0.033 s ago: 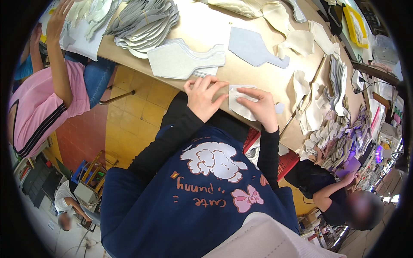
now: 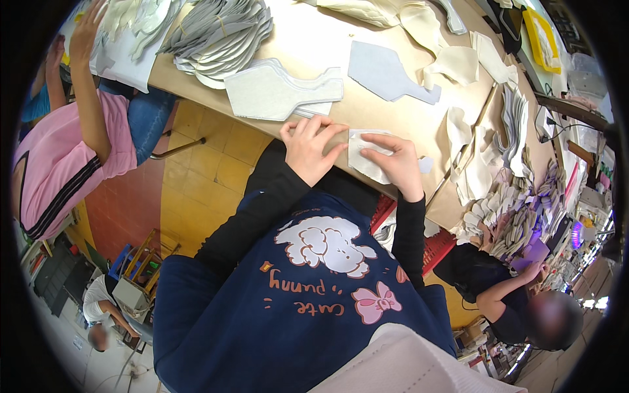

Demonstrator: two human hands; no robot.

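On the table's near edge lies an off-white cut piece (image 2: pixel 369 168), flat like fabric or sheet material. My right hand (image 2: pixel 398 164) rests on it, with thumb and forefinger apart on its top face. A pale grey-blue end (image 2: pixel 426 164) shows beyond that hand; whether it belongs to the same piece cannot be told. My left hand (image 2: pixel 310 148) is beside the piece's left edge, fingers bent and spread, nothing visible between them. Left of the piece lies a small stack of off-white paddle-shaped pieces (image 2: pixel 265 92). Farther off lies a single light grey-blue paddle-shaped piece (image 2: pixel 380 71).
Tied bundles of grey pieces (image 2: pixel 219 39) lie at the table's far left. Cream pieces (image 2: pixel 452 65) and a grey stack (image 2: pixel 514 121) lie right. A red crate (image 2: pixel 438 251) stands below the edge. People sit nearby, one in a pink shirt (image 2: pixel 78 157), another in black (image 2: pixel 472 275).
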